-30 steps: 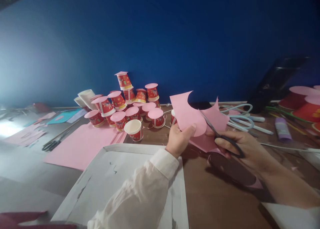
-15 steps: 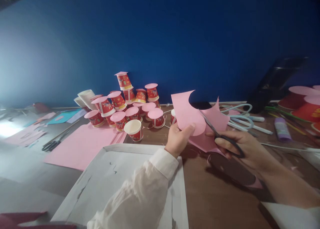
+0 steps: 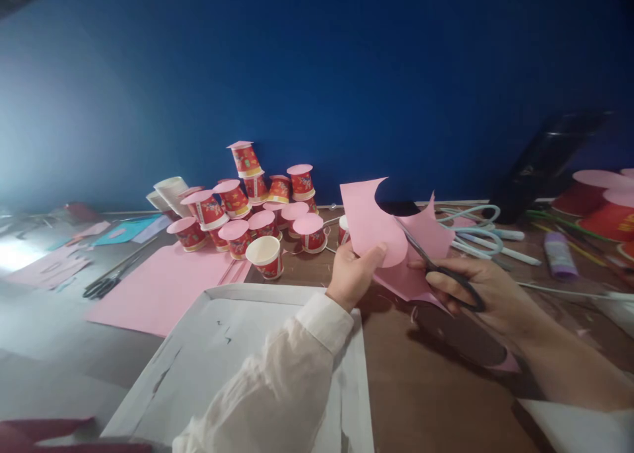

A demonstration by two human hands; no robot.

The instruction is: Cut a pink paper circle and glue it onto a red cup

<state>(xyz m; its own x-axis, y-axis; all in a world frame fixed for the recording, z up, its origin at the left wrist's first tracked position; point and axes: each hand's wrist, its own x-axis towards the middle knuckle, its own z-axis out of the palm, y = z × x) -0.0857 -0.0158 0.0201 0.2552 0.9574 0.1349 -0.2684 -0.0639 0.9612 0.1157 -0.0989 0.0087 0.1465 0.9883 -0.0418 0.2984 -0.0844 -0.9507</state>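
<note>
Pink paper [image 3: 362, 209]: curve partly cut, remainder uncut — left hand [image 3: 351, 276] pinched closed on it, right hand [image 3: 488, 291] closed around scissors [image 3: 420, 251].

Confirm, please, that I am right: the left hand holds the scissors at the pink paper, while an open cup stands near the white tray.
Not quite: the head view shows the right hand holding the scissors at the pink paper. The open cup does stand near the white tray.
</note>
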